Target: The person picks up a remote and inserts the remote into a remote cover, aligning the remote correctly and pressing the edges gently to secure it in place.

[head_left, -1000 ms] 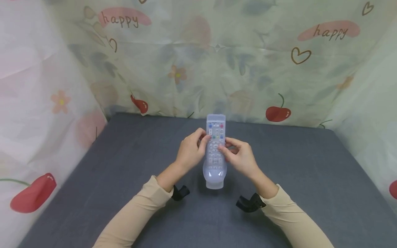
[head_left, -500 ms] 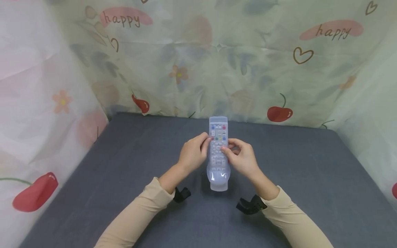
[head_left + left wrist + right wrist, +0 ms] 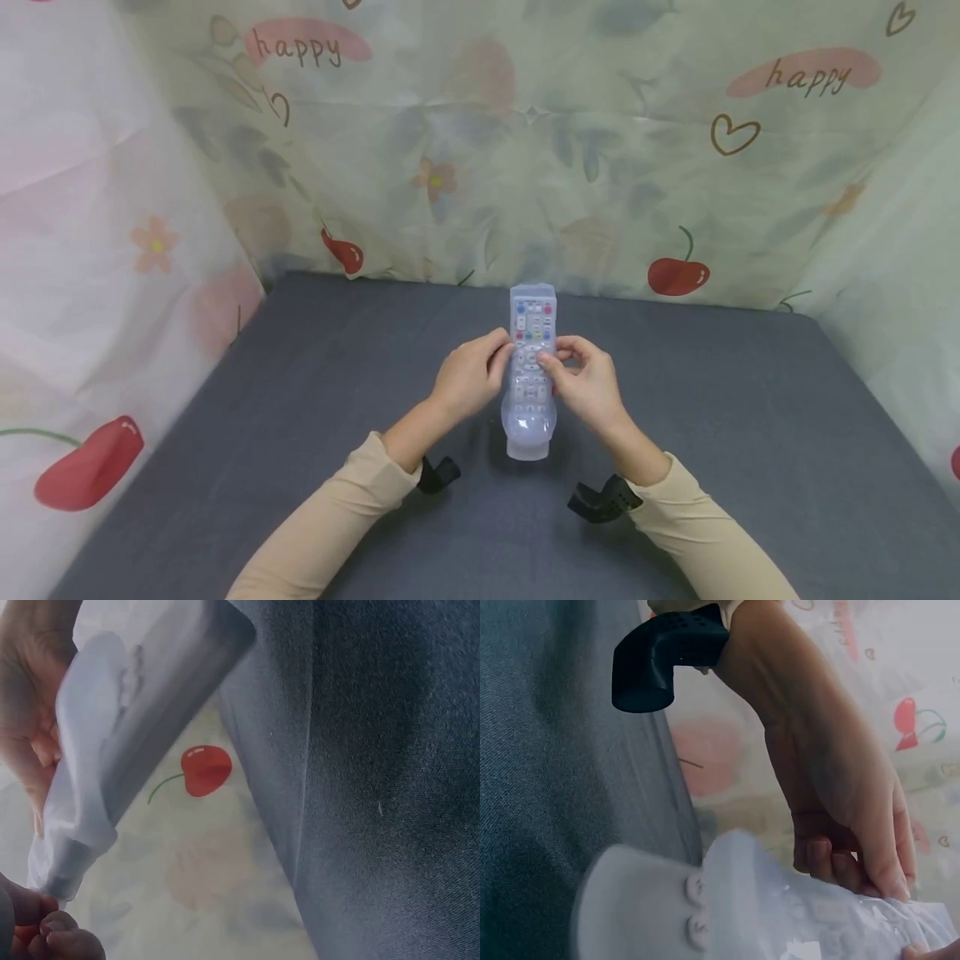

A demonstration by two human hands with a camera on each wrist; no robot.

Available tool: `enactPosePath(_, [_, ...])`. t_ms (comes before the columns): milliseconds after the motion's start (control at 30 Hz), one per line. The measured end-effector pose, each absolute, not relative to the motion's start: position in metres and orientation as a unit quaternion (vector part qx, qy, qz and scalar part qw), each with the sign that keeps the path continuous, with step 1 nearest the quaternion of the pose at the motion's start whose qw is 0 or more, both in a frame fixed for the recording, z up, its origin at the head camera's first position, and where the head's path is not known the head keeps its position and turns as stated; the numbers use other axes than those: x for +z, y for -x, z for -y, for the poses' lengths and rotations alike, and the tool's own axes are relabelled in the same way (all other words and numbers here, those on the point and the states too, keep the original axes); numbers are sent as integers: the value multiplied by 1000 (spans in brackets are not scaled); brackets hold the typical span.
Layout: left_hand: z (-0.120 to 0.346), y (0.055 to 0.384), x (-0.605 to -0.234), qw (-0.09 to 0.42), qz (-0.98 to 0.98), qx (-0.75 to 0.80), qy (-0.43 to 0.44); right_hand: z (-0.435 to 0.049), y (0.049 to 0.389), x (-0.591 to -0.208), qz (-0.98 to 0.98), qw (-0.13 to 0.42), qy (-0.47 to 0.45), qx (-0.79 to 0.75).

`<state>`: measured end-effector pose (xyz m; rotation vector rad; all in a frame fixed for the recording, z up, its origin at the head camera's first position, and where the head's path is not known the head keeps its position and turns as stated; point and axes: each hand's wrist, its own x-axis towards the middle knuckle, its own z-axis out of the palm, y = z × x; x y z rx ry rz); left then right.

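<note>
Pale remote control (image 3: 161, 709) partly inside its soft cover

A translucent, whitish, soft-looking cover (image 3: 529, 412) wraps the remote's button face, while the bare near end sticks out past the cover's bulging rim. Both are held up over the middle of the dark grey, cloth-covered table (image 3: 750, 433). The left hand (image 3: 472, 371) pinches the cover's left edge between thumb and fingers; the right hand (image 3: 588, 383) grasps remote and cover together from the right, thumb on the face, other fingers tucked in at the side.

Working the cover along the remote seems to be the step in hand; I cannot tell in which direction. To do it well, the right grip should steady the body without clamping the cover so hard that it cannot slide. Small, even tugs on left and right edges should prevent twisting. Fingertip pads, not nails, would spare the thin material, and the bulging near rim probably needs the most stretch.
</note>
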<state>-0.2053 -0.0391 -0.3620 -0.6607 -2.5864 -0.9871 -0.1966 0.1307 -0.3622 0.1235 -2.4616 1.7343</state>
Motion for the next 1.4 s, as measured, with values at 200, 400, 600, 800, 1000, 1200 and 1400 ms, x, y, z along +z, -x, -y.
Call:
enactPosePath(200, [38,206,-364,116,871,-408,248,-135,197,-359,807,60,-54,585])
enactPosePath(400, [38,209,-362,24,797,-557,233,-140,199,-352,804,42,-83,588])
enactPosePath(600, [42,212,-362,-46,737,-648,186,-144,201,-348,796,-7,-95,598])
enactPosePath(800, [46,214,-365,-95,710,-677,166,-147,201,-351,795,-35,-97,598])
enactPosePath(1000, [44,213,-365,-97,717,-676,142,-145,202,-353,796,-36,-111,594])
enactPosePath(1200, [38,208,-364,-50,746,-650,133,-142,200,-353,803,-28,-120,583])
enactPosePath(1400, [37,207,-364,-23,747,-648,146,-145,203,-353,830,-18,-141,539])
